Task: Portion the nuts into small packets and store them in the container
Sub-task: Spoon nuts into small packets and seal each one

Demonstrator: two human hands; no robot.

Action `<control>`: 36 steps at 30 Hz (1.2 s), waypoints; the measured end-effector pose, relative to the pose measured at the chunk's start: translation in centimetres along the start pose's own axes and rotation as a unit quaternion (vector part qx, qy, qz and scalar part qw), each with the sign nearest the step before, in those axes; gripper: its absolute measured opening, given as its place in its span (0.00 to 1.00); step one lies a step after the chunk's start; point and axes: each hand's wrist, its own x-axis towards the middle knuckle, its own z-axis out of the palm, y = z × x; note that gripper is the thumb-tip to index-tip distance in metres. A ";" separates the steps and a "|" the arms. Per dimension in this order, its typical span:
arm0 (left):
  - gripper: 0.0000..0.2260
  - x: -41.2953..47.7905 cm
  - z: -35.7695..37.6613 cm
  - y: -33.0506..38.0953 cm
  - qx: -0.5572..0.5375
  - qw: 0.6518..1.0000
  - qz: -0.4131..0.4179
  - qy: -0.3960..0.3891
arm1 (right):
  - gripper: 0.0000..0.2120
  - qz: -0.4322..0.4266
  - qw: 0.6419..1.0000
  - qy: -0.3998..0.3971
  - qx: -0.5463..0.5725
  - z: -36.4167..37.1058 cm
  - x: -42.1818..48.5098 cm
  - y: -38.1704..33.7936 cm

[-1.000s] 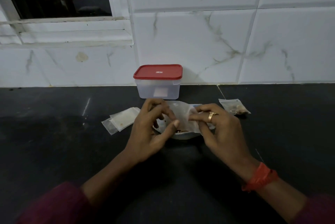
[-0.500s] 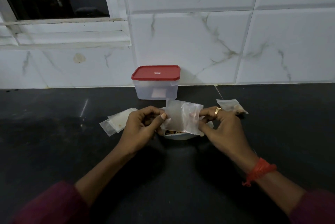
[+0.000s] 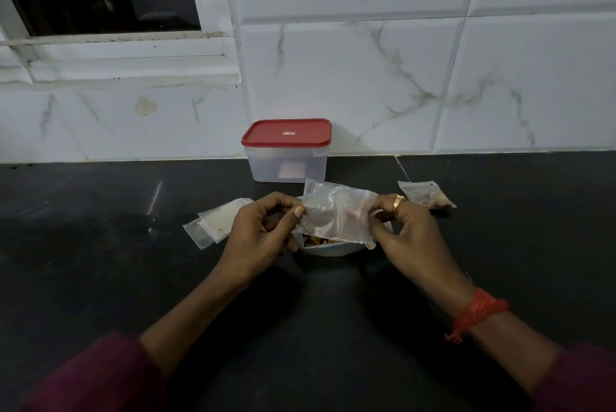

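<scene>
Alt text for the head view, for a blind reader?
The left hand and right hand pinch a clear packet between them above a bowl of nuts on a dark counter. Behind stands a container with its red lid on; spare packets lie left, a filled packet right.

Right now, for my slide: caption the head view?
Over the nut bowl, left hand and right hand hold a clear packet.

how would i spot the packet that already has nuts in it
From the red-lidded container by the wall, look right along the black counter. A small clear packet lies flat just beyond the right hand. Unlike the empty packets on the left, it shows brown nuts inside.
</scene>
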 end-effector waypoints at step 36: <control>0.34 -0.8 0.5 0.2 0.431 0.846 0.303 -0.084 | 0.22 -0.205 0.926 -0.102 -0.299 0.7 -1.1 -0.1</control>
